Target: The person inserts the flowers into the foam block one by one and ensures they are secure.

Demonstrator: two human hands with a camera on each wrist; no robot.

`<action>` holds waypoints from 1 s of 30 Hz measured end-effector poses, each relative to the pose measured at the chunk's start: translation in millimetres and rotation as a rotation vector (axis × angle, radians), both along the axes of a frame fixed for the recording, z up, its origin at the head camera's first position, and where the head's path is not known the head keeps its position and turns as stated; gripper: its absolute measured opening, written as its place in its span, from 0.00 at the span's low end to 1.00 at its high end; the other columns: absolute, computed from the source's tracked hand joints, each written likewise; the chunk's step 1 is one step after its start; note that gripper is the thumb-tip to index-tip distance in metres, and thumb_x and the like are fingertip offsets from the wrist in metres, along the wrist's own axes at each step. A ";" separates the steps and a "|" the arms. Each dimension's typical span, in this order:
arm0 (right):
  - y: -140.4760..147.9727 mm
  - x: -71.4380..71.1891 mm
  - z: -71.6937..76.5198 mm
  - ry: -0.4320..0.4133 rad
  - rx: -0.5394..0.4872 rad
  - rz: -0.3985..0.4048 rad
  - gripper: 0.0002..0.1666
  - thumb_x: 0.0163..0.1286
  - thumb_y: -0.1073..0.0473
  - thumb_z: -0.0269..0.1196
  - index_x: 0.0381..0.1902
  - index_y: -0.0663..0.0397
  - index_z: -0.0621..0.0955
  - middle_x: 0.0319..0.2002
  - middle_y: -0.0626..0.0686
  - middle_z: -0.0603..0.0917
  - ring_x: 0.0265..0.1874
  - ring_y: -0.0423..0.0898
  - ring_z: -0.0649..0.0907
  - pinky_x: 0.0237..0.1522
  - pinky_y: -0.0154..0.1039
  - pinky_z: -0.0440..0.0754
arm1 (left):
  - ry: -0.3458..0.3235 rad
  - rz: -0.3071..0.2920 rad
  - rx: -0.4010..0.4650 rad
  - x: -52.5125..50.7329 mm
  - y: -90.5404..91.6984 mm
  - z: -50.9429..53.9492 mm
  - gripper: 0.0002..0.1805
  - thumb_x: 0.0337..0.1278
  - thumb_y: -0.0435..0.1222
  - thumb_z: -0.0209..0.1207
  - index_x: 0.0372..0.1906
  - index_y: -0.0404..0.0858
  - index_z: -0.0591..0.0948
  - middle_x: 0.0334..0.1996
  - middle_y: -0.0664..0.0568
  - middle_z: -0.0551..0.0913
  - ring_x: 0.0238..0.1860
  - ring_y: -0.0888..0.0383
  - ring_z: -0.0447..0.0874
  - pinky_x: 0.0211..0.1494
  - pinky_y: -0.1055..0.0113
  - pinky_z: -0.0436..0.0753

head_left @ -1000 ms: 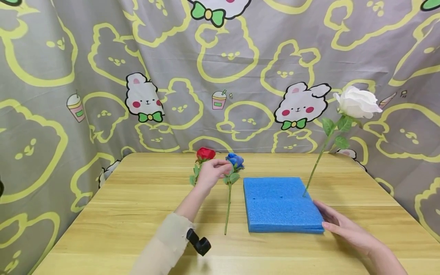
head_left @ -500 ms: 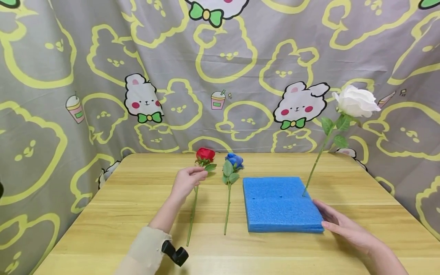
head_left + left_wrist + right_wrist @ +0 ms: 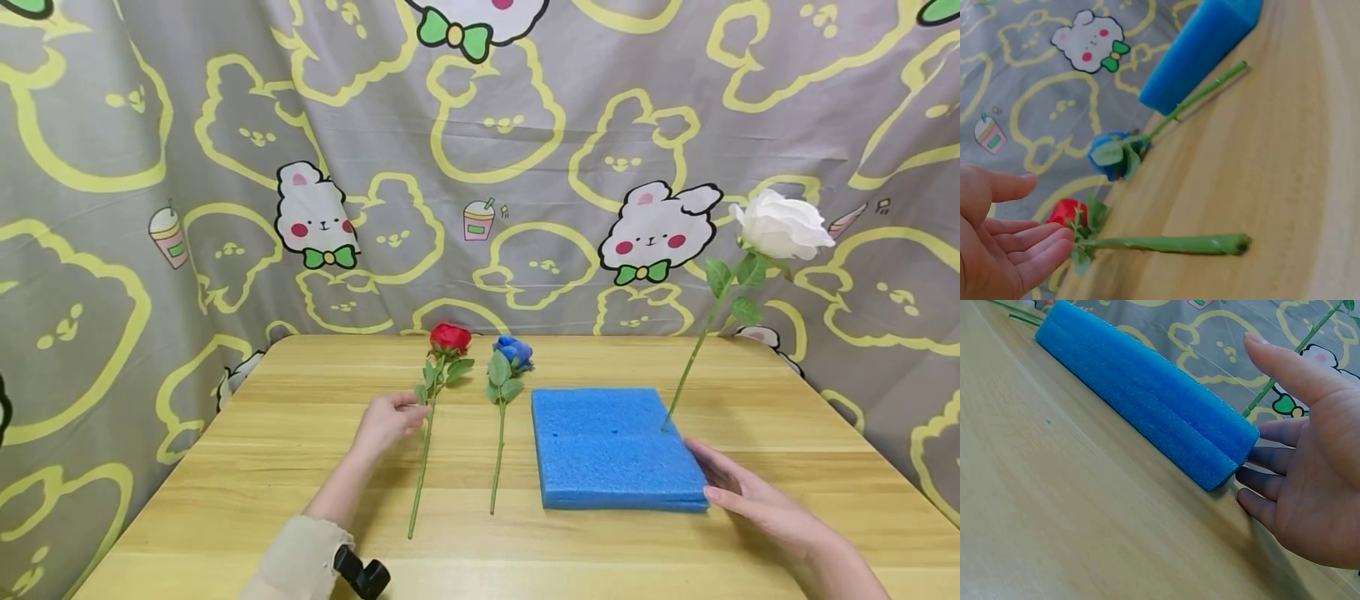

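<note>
Right fingers (image 3: 1275, 460) touch grainy foam (image 3: 1147, 400); white rose (image 3: 783, 225) leans.

A free lane separates the red rose (image 3: 450, 340) and blue rose (image 3: 499, 369); rightward, the foam block (image 3: 611, 454) obstructs.

Grey patterned curtain (image 3: 495, 142) behind wooden table (image 3: 217, 483)

- blue block (image 3: 622, 458): foam by its look, matt, finely pitted on top, grainy along the side;
- white bloom (image 3: 782, 225), red bloom (image 3: 450, 338), blue bloom (image 3: 516, 352): cloth-like petals, soft, matt;
- leaves (image 3: 499, 368): thin, cloth-like, matt;
- green stems (image 3: 1169, 244): plastic-looking, knobbed, faint shine;
- tabletop (image 3: 480, 562): wood-grained, smooth, low sheen;
- curtain (image 3: 405, 125): printed cloth, creased, dull;
- sleeve (image 3: 296, 554): pale cloth, matt;
- wrist piece (image 3: 367, 577): black, hard-plastic look, smooth
</note>
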State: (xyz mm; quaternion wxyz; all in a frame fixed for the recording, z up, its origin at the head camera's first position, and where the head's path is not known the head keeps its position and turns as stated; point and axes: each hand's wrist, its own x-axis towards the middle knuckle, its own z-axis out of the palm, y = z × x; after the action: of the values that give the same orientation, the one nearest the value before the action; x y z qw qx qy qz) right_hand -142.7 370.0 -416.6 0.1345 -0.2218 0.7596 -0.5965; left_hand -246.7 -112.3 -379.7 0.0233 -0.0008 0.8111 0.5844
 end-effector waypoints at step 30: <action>-0.4 -0.6 1.6 0.022 0.028 -0.010 0.33 0.74 0.68 0.41 0.68 0.75 0.40 0.62 0.23 0.59 0.58 0.18 0.59 0.54 0.16 0.59 | -0.029 0.043 -0.107 0.2 8.8 -29.5 0.21 0.44 0.25 0.64 0.47 0.22 0.75 0.35 0.40 0.81 0.31 0.54 0.81 0.31 0.65 0.81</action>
State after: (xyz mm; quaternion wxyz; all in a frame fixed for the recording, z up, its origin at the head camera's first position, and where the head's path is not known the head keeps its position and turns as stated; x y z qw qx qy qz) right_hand -143.3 369.6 -415.0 0.1265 -0.2226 0.7703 -0.5840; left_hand -246.5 -103.5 -409.2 0.0224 -0.0279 0.8405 0.5407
